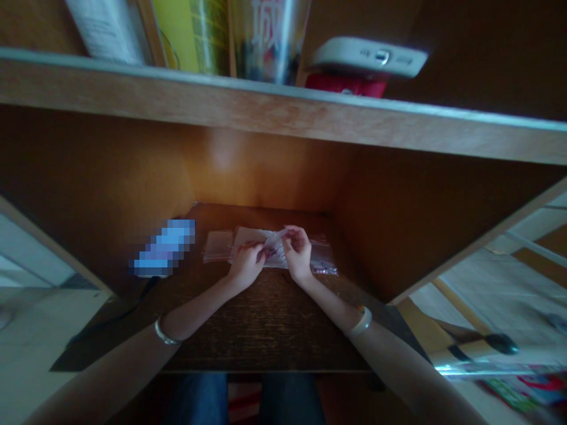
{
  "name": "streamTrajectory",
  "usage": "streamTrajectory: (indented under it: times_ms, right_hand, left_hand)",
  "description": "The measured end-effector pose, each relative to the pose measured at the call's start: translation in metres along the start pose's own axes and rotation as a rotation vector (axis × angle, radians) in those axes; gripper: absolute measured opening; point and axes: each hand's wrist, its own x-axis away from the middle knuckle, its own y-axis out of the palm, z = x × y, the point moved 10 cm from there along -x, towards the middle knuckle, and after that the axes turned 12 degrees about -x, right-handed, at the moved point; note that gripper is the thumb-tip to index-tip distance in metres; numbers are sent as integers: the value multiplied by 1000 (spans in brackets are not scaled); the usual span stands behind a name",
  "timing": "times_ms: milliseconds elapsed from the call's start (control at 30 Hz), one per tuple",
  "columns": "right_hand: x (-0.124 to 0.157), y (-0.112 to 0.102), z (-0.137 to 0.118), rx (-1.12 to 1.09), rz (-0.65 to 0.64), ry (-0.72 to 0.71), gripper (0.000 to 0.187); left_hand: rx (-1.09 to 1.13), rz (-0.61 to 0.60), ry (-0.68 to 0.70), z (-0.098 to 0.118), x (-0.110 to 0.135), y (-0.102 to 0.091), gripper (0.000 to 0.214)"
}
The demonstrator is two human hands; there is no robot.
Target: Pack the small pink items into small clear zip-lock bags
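Clear plastic bag (275,241) pinched by left hand (248,265) and right hand (297,252) fingers, spare bags (218,245) beside

1. A dark wooden desk (266,330) is seen under the left hand (248,265) and the right hand (297,254).
2. A pixelated blue-violet patch (165,248) is found just left of the left hand; what it covers cannot be told.
3. A black cable (110,321) is run from below that patch, left of the left hand and nearer the viewer.
4. A wooden shelf (283,112) is set well above both hands.
5. On it, up and right of the right hand, a flat white device (367,58) is laid on a red item (345,85).
6. Above the hands a shiny cylinder (266,35) is stood; a yellow book (177,29) and a white printed sheet (106,26) are placed further left.
7. Far right of the right hand, a dark-tipped pale handle (478,348) is seen.
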Motion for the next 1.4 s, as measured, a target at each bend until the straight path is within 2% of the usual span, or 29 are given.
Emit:
streamTrajectory:
  times_ms: [300,467,833,1100,1200,1400]
  right_hand:
    - [1,3,11,74,-39,69,21]
    - [1,7,16,163,-108,85,16]
    - [2,14,6,69,-146,79,9]
    - [3,13,5,85,-134,59,12]
    - [4,16,8,106,-162,99,16]
    - [5,22,1,157,-219,34,15]
  left_hand:
    - [-27,6,-5,-1,0,1,16]
    - [-9,11,-17,-3,0,1,20]
    - [-3,-14,-21,-2,0,1,23]
    - [-9,-9,-7,-1,0,0,24]
    - [-4,-20,-11,-2,0,2,23]
    - [-15,-27,-29,-4,-1,3,21]
